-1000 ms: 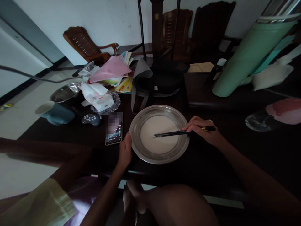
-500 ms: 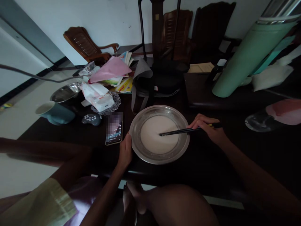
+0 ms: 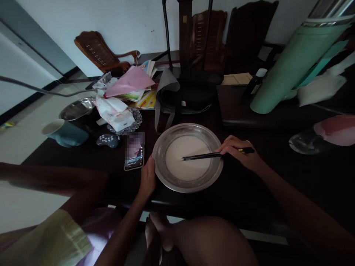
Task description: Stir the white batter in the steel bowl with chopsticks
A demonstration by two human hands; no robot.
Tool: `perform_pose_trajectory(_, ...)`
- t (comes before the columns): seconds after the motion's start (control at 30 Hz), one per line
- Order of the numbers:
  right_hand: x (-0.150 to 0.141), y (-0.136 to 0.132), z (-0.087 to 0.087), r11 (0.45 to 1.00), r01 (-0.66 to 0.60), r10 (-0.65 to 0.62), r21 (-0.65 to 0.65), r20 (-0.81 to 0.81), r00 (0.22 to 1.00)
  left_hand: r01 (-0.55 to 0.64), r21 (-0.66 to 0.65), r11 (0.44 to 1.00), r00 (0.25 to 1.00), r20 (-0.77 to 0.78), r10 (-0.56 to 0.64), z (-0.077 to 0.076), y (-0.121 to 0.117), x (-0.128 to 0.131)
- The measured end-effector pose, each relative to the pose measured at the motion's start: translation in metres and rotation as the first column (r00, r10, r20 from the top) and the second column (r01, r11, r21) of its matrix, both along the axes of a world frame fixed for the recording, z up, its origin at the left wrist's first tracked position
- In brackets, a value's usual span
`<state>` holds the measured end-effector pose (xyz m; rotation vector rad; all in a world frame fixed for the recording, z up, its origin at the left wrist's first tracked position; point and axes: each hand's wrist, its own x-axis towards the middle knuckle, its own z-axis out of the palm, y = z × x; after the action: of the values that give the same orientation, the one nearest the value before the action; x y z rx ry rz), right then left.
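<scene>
A wide metal bowl [image 3: 216, 168] stands on the dark table and holds a pale, milky batter [image 3: 185, 147]. My left hand [image 3: 148, 177] is closed on the bowl's left rim, thumb on the near side. Dark chopsticks [image 3: 202, 156] with gold marks near their upper end are gripped in my right hand [image 3: 235, 149] over the bowl's right rim. Their tips dip into the pale liquid around the middle of the bowl. Just left of my left hand lies a phone [image 3: 135, 157] with a lit, partly blurred screen.
Left of the bowl are a blue-grey mug [image 3: 72, 135], a game controller [image 3: 108, 140], a second metal bowl [image 3: 77, 107] and a tissue pack [image 3: 115, 114]. A black bag [image 3: 194, 96] lies behind. At right stand a green thermos [image 3: 294, 70] and a pink-and-clear bottle [image 3: 327, 135].
My right hand and the chopsticks have shifted slightly left, so the tips sit further left in the batter. My left hand keeps its place on the bowl's rim.
</scene>
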<state>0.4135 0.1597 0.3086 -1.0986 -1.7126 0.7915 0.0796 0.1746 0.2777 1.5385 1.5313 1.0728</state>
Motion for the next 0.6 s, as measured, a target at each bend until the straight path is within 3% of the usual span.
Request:
perform_pose_trajectory(0.13, 0.0012, 0.0003, -0.0001, 0.999, 0.053, -0.052, 0.005, -0.059, 0.997, 0.001, -0.017, 1.0, 1.0, -0.003, -0.001, 0.0007, -0.0004, 0.0002)
perform_pose_trajectory(0.3, -0.0019, -0.0002, 0.0003, 1.0, -0.019, 0.018, -0.005, -0.014, 1.0, -0.007, -0.022, 1.0, 1.0, -0.006, 0.007, 0.0012, -0.0006, 0.0008)
perform_pose_trajectory(0.47, 0.0002, -0.0003, -0.0003, 0.997, 0.076, -0.076, -0.001, -0.039, 0.996, -0.006, -0.019, 1.0, 1.0, -0.006, 0.006, 0.0007, -0.0009, 0.0004)
perform_pose_trajectory(0.6, 0.0001, -0.0003, -0.0015, 1.0, -0.011, 0.011, -0.005, -0.028, 1.0, 0.0, -0.027, 1.0, 1.0, -0.001, 0.0, 0.0009, -0.0005, 0.0001)
